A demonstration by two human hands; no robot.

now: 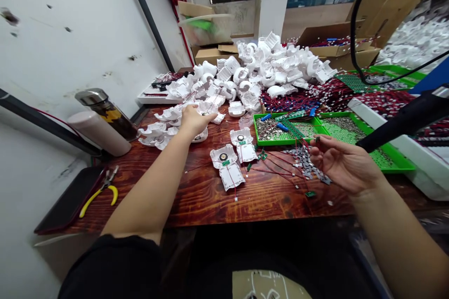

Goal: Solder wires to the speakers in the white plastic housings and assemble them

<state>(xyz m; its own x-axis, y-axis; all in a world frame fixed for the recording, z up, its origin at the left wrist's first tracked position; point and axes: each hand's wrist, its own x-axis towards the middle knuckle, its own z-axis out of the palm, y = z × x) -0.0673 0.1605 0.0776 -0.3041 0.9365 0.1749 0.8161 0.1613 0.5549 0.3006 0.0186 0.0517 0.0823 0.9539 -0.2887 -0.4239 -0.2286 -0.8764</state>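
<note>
My left hand is over the white plastic shells left of centre, thumb stretched out to the right. Its other fingers are partly hidden, and I see nothing held in it. Thumb and fingertips of my right hand pinch a small dark green circuit board, with what looks like thin red wire beside it. Between the hands lie two opened white housings, a nearer one and a farther one, each with a round speaker and red wires. Loose green boards and grey metal pieces lie by my right hand.
A large heap of white shells covers the back. Green trays hold small metal parts. A black arm juts in at right. Yellow-handled pliers, a dark pad, a pale bottle and a flask are at left.
</note>
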